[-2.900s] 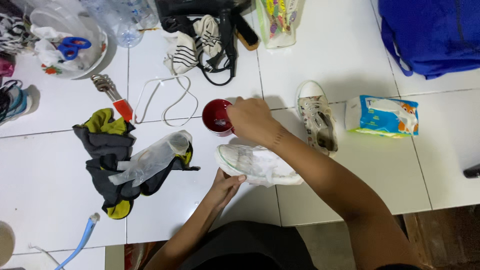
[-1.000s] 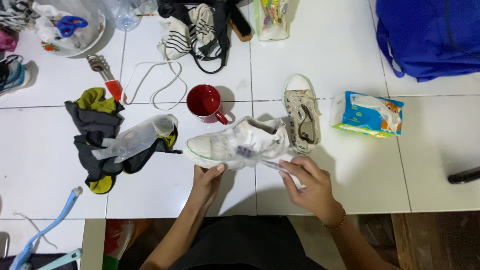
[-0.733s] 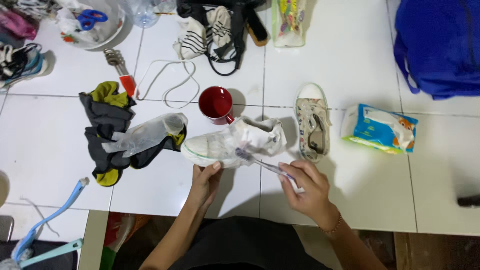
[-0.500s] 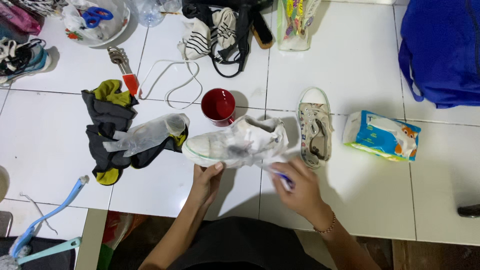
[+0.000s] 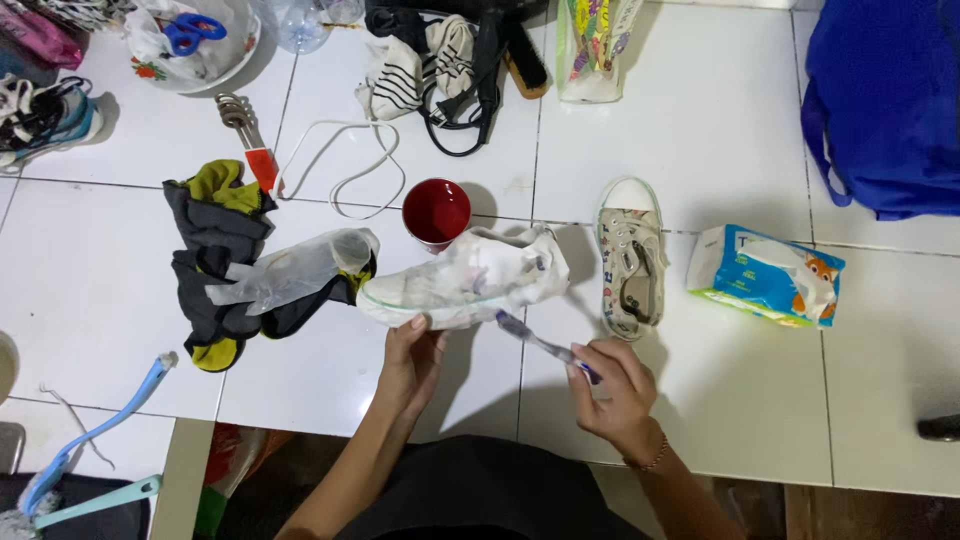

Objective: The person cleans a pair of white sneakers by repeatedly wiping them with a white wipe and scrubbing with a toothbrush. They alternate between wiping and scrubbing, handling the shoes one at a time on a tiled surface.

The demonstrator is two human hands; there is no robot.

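A white sneaker [image 5: 465, 280] lies on its side on the white tiled floor, toe to the left. My left hand [image 5: 410, 358] holds its sole edge from below. My right hand [image 5: 615, 385] grips a toothbrush [image 5: 540, 342] by the handle, and the brush head touches the sneaker's side near the heel. The second white sneaker [image 5: 632, 258] stands upright just to the right. A red cup [image 5: 436, 212] sits right behind the held sneaker.
A dark and yellow cloth [image 5: 215, 260] with a clear plastic bag [image 5: 290, 270] lies to the left. A blue tissue pack [image 5: 765, 275] is at right, a blue backpack [image 5: 885, 100] far right. A white cable [image 5: 345, 160], striped shoes [image 5: 420, 60] and a bowl with scissors [image 5: 190, 40] lie behind.
My right hand came back from the red cup and now holds the toothbrush against the sneaker's side. The sneaker has been turned with its toe to the left.
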